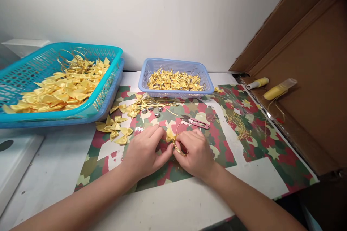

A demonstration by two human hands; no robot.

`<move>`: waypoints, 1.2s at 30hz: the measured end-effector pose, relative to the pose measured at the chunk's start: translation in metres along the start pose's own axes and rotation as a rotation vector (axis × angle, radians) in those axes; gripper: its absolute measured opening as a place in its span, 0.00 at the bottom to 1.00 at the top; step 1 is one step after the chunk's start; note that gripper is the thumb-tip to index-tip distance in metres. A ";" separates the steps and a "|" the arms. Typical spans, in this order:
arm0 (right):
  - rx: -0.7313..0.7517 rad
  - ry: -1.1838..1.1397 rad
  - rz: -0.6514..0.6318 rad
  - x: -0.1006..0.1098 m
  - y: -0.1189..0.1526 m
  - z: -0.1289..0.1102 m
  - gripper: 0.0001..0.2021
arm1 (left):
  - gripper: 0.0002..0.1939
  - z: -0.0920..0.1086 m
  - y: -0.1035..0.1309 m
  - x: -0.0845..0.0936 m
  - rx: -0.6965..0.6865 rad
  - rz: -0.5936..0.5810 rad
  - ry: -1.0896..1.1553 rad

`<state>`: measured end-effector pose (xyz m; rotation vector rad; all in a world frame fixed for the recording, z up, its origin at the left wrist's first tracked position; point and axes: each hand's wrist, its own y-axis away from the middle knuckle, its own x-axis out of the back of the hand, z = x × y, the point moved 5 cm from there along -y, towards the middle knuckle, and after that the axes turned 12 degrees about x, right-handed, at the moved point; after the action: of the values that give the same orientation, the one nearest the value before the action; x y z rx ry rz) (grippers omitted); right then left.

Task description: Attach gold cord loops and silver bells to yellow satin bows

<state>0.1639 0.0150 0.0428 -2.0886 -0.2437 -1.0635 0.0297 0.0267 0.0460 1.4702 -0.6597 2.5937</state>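
A yellow ribbon bow [170, 135] on a gold wire ring [180, 149] is between my two hands, over the patterned sheet. My right hand [193, 149] is closed around the ring, with a thin wire rising beside the bow. My left hand [148, 149] has its fingers bent at the bow's left side, its thumb tip touching near the ring; its exact grip is partly hidden. Just beyond my hands are thread snips [195, 121], small silver bells [157, 114] and a bundle of gold wire ties [162, 104]. Loose yellow bows [124, 136] lie to the left.
A turquoise basket [107, 83] of bows and several gold rings stands at left, stacked on a blue one. The smaller blue basket [176, 93] holds bows with rings. Wire scraps [240, 126] lie right. Yellow tubes [280, 89] rest by the cardboard wall [300, 61].
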 end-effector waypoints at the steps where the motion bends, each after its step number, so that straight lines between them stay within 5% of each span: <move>1: 0.009 0.010 -0.010 -0.001 0.000 0.000 0.09 | 0.09 0.000 -0.001 -0.001 0.015 -0.021 -0.018; 16: 0.126 0.121 -0.054 -0.008 0.002 -0.001 0.09 | 0.16 0.005 -0.004 -0.001 -0.117 -0.017 -0.294; 36: 0.210 0.166 -0.212 -0.010 -0.001 0.003 0.08 | 0.12 0.001 -0.016 -0.010 -0.194 -0.193 -0.206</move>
<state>0.1591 0.0199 0.0347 -1.8056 -0.4815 -1.2715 0.0405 0.0416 0.0434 1.6592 -0.7269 2.1905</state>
